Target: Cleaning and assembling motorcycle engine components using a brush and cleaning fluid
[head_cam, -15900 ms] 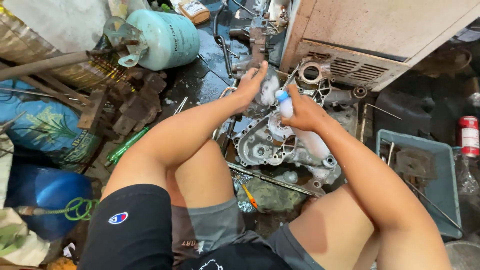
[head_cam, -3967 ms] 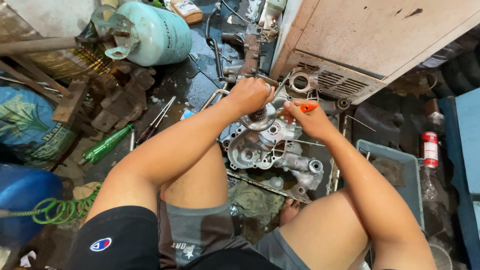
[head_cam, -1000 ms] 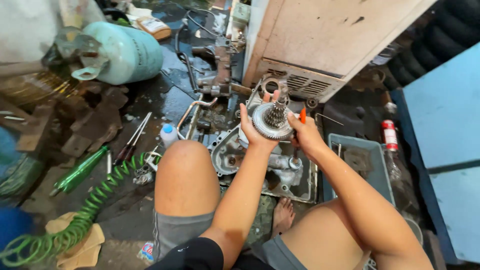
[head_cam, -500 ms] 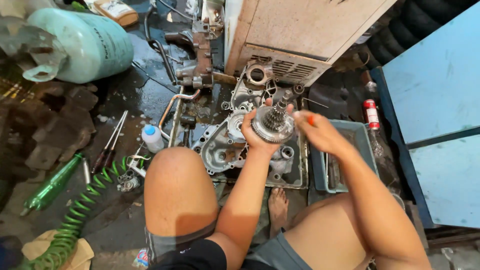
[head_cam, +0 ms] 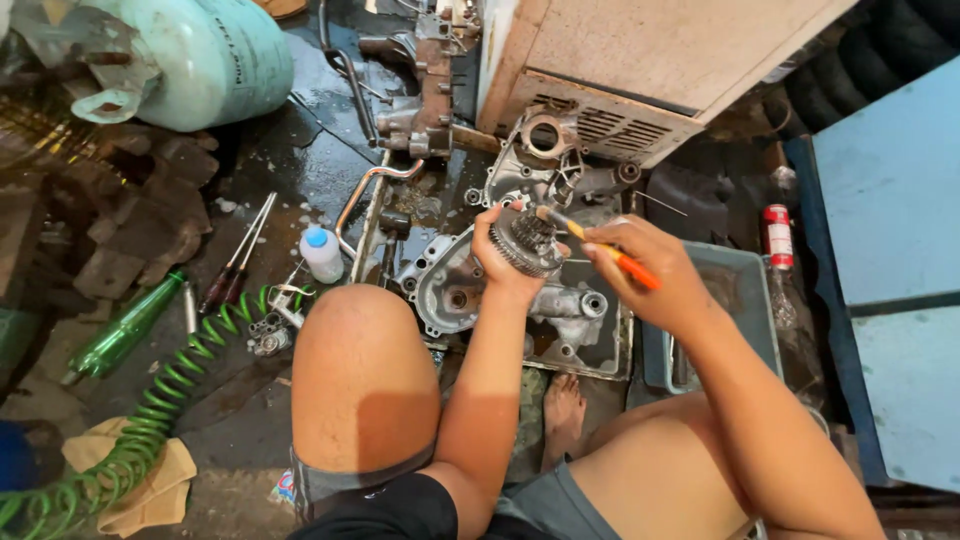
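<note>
My left hand (head_cam: 500,262) grips a round toothed gear cluster (head_cam: 527,242) and holds it lifted above a grey metal engine case (head_cam: 455,290) that lies on the floor between my knees. In my right hand (head_cam: 650,270) is an orange-handled brush (head_cam: 600,248), its tip touching the gear cluster. A second case half (head_cam: 540,160) lies just beyond, against a beige cabinet.
A pale green gas cylinder (head_cam: 195,60) lies at the upper left. A small white bottle with a blue cap (head_cam: 321,253), screwdrivers (head_cam: 235,255), a green glass bottle (head_cam: 120,335) and a coiled green hose (head_cam: 150,410) are on the left. A grey tray (head_cam: 745,300) and a red can (head_cam: 777,235) sit on the right.
The gear cluster stays lifted in my left hand. My right hand has brought the brush tip onto it. The view has shifted slightly.
</note>
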